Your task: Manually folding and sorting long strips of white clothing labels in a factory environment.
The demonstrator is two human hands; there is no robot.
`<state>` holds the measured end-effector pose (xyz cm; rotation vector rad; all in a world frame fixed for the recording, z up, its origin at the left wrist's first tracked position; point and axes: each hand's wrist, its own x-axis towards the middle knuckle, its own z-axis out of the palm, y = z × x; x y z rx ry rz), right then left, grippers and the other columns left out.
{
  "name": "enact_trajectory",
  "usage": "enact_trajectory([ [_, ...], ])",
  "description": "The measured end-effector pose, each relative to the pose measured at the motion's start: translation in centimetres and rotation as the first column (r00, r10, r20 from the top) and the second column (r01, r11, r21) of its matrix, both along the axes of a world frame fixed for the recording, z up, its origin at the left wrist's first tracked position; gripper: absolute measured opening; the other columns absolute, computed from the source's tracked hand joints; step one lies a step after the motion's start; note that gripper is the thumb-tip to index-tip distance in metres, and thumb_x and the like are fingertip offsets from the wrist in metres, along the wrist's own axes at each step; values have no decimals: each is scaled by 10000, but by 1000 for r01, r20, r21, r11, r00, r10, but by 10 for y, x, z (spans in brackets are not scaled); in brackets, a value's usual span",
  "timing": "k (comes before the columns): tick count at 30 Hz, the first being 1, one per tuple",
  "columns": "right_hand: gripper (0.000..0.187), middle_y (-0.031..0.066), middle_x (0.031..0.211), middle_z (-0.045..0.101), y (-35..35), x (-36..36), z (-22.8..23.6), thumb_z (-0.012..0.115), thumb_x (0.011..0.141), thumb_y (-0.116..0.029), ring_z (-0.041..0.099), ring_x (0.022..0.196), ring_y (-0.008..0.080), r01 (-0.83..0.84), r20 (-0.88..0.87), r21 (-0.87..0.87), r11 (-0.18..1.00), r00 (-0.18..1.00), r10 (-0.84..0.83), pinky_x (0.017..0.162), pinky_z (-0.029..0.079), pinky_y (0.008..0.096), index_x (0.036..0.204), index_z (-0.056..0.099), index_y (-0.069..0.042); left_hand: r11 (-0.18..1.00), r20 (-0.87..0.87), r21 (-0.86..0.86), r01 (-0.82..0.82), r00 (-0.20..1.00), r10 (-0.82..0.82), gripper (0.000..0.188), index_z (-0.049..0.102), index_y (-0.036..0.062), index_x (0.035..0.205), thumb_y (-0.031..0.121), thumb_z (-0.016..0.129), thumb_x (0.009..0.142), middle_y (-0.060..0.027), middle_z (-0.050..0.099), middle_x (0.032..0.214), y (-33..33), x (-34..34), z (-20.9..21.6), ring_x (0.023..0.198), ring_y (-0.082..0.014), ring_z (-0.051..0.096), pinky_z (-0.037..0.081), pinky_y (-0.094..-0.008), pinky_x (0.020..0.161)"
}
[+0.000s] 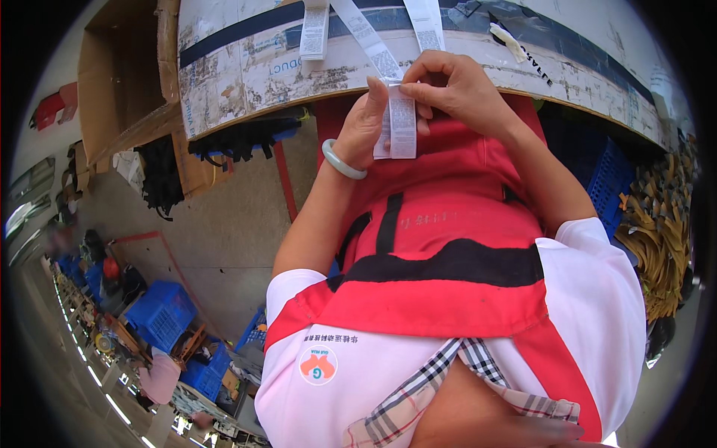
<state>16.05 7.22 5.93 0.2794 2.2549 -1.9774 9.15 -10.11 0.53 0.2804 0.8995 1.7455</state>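
Note:
At the table's near edge, my left hand [361, 125] holds a small stack of white printed labels [402, 131], its thumb raised and its fingers partly hidden behind them. A pale bangle [342, 161] circles that wrist. My right hand [464, 91] pinches the upper end of the labels between thumb and forefinger. From there a long white label strip [364, 36] runs up across the table. Two more printed strips, one on the left [314, 33] and one on the right [426, 24], lie on the tabletop to either side.
Worn printed cardboard and dark tape cover the table [246, 82]. A crumpled whitish scrap [509, 41] lies at the right. An open cardboard box [123, 75] stands at the left. Blue crates [160, 313] and another person [159, 377] are farther off; brown strips [657, 231] hang at the right.

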Motion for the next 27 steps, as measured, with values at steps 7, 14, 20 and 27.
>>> enact_trajectory([
  [7,190,64,869,651,24,-20,-9,674,894,-175,614,784,142,105,-300,437,893,953,34,686,489,272,999,681,-17,996,106,-42,-77,991,81,223,601,10,1035,221,591,963,-22,532,742,-13,-1,-4,688,-169,603,483,-261,603],
  [14,199,114,957,619,42,-47,-8,700,847,-195,587,872,275,257,-380,630,732,925,2,793,490,356,1002,706,-72,986,67,-117,-115,990,124,208,584,14,995,221,574,973,-19,507,747,-13,3,-1,656,-127,520,433,-265,588],
  [20,189,128,1010,611,7,-62,-21,682,822,-152,550,997,313,239,-473,735,634,851,228,888,455,392,994,698,-76,955,-2,-184,-233,972,237,184,603,18,970,200,615,951,-11,513,726,-9,1,-5,582,-92,453,372,-231,530],
  [27,442,48,1154,617,-22,-33,-37,736,758,-261,531,1134,234,137,-249,927,350,921,301,971,399,356,1137,650,-51,809,-287,-254,-531,840,461,126,669,22,904,148,681,905,-9,596,700,-21,-1,-9,528,-55,486,336,-198,454],
])
